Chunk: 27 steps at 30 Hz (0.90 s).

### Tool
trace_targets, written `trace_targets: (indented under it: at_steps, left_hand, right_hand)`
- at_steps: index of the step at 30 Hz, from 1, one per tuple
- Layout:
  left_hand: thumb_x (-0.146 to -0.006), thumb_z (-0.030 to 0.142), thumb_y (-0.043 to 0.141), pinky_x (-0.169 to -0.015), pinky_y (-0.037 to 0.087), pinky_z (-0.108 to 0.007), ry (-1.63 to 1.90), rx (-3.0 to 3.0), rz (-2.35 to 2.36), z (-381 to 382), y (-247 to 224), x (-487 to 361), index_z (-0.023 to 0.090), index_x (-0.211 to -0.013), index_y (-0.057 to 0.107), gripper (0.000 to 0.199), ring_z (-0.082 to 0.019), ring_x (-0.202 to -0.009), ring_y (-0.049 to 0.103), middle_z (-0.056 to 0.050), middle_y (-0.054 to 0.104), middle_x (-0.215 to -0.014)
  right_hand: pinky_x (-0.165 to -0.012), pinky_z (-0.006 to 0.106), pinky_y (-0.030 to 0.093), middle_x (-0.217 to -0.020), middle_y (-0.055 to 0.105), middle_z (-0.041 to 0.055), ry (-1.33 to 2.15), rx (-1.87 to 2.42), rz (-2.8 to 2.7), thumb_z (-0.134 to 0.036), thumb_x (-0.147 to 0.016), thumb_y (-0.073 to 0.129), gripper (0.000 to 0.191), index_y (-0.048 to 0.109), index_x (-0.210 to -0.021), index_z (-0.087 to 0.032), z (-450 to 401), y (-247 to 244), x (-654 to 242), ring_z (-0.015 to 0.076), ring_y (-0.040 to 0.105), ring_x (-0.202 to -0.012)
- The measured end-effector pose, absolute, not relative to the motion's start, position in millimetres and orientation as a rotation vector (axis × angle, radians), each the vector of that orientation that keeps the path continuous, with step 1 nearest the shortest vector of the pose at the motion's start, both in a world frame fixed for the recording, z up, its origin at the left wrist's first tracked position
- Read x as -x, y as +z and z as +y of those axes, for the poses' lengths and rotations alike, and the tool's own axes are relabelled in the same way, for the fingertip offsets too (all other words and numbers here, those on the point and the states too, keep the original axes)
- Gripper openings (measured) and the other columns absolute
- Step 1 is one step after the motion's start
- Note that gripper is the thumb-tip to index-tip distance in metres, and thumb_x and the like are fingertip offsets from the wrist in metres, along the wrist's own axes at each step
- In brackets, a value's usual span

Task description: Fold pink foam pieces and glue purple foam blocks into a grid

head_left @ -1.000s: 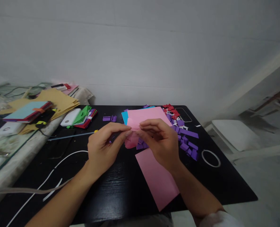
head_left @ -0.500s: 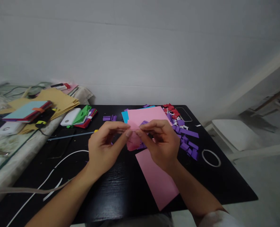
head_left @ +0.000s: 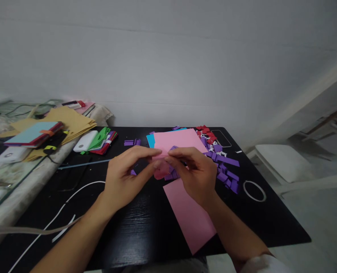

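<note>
A small pink paper piece (head_left: 162, 171) is pinched between both hands above the black table (head_left: 134, 227). My left hand (head_left: 127, 176) grips its left side with thumb and index finger. On the right side, my right hand (head_left: 195, 172) holds it the same way. The fingertips hide part of the piece, so its exact folds cannot be made out. Behind the hands lies a large pink sheet (head_left: 182, 138) over a blue sheet (head_left: 150, 141). Another pink sheet (head_left: 189, 218) lies below my right hand and is partly covered by it.
Purple paper pieces (head_left: 228, 161) and red scraps (head_left: 205, 132) are scattered at the right. A white ring (head_left: 254, 190) lies near the right edge. Green folded papers (head_left: 100, 138), a dark phone (head_left: 73, 178) and a white cable (head_left: 63, 206) are at the left. A white stool (head_left: 282, 161) stands beyond.
The fingers have shifted slightly on the small pink piece, and its lower part shows less and sits a little higher. Both hands remain at nearly the same place.
</note>
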<state>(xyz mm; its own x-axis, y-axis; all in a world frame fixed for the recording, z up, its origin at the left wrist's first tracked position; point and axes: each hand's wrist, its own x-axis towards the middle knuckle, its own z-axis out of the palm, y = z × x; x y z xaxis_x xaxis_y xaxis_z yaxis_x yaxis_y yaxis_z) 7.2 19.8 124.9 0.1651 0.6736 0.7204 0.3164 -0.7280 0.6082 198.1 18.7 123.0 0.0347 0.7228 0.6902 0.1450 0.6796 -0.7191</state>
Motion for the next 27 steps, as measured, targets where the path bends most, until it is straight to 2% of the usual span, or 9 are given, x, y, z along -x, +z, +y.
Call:
trace_targets:
  at_steps: [8,16,27]
  left_hand:
    - [-0.092,0.013,0.077,-0.081,0.062,-0.030,1.631,-2.300,0.997,17.2,130.2,-7.1,0.028,-0.118,0.077,0.030,-0.017,-0.093,0.078,-0.002,0.082,-0.107]
    - [-0.094,0.018,0.075,-0.079,0.063,-0.035,1.640,-2.362,1.086,12.9,132.2,-10.5,0.032,-0.118,0.078,0.028,-0.020,-0.090,0.079,-0.001,0.083,-0.104]
    - [-0.094,0.017,0.074,-0.076,0.061,-0.032,1.633,-2.443,1.160,11.3,133.6,-9.8,0.032,-0.111,0.078,0.023,-0.019,-0.084,0.076,-0.001,0.080,-0.097]
  right_hand:
    - [-0.084,0.035,0.067,-0.102,0.084,-0.0022,0.429,0.671,-1.654,-0.017,-0.095,0.076,0.026,0.078,-0.115,-0.034,19.4,125.1,-202.5,0.0179,0.080,-0.091]
    - [-0.087,0.038,0.067,-0.111,0.082,0.0003,0.302,0.637,-1.700,-0.008,-0.097,0.069,0.043,0.073,-0.128,-0.037,18.2,118.7,-203.7,0.0183,0.078,-0.098]
    - [-0.084,0.038,0.066,-0.104,0.082,0.0008,0.245,0.664,-1.727,-0.010,-0.099,0.067,0.034,0.075,-0.123,-0.034,16.5,123.6,-201.9,0.0192,0.077,-0.095]
